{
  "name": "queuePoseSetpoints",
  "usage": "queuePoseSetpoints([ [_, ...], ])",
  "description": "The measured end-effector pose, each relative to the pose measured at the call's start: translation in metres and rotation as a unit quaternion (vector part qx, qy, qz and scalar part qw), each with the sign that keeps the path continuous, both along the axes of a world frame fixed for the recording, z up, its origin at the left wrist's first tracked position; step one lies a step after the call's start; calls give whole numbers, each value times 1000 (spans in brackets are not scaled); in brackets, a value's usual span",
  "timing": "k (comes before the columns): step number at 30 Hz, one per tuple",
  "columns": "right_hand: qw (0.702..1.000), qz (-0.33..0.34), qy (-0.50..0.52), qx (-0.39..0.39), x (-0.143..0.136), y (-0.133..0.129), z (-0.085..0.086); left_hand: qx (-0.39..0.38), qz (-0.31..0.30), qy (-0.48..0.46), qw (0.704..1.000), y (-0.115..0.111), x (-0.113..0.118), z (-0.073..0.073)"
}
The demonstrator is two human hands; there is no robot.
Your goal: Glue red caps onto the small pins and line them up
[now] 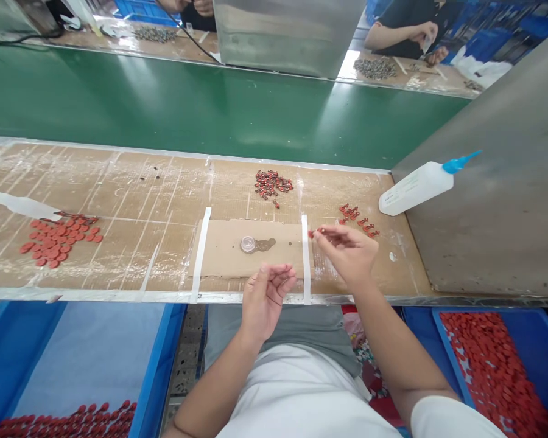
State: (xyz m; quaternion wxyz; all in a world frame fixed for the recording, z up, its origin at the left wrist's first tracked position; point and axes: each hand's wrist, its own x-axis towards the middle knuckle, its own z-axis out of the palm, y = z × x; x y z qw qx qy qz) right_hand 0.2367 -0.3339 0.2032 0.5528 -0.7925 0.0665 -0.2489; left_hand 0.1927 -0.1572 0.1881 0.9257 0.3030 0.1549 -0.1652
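Between thumb and fingers my right hand (349, 252) pinches a small red part (313, 233), over the right white tape strip of a cardboard piece (223, 255). My left hand (265, 298) is raised at the cardboard's front edge, fingers curled toward the thumb; whether anything small is between them is hidden. A round pinkish disc (248, 244) lies on the cardboard beside a wet brown smear. Behind it is a pile of small dark-red parts (270, 182). To the right of my right hand lie several red assembled pieces (369, 227).
A white bottle with a blue nozzle (415, 188) leans at the right metal wall. Red discs (55, 242) lie at left beside a white strip-like object (22, 205). Blue bins (153, 371) with red parts stand below the table. Behind the green belt (178, 100), other people's hands work.
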Motion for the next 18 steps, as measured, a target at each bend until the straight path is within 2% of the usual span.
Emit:
queuePoseSetpoints([
  [2,985,-63,19,-158,19,-17,-6,-38,-7,40,998,4,1,-1],
  [4,949,-86,74,-295,36,-33,-14,-72,-19,66,995,8,2,-1],
  [7,889,-92,150,-423,57,-49,-23,-96,-28,82,992,12,3,-1],
  [9,860,-91,190,-464,65,-52,-25,-101,-29,86,991,13,3,-1],
  [11,847,-94,214,-478,69,-53,-24,-101,-30,86,991,14,2,-1],
  [18,841,-96,218,-486,74,-53,-27,-97,-41,86,991,14,2,-3],
])
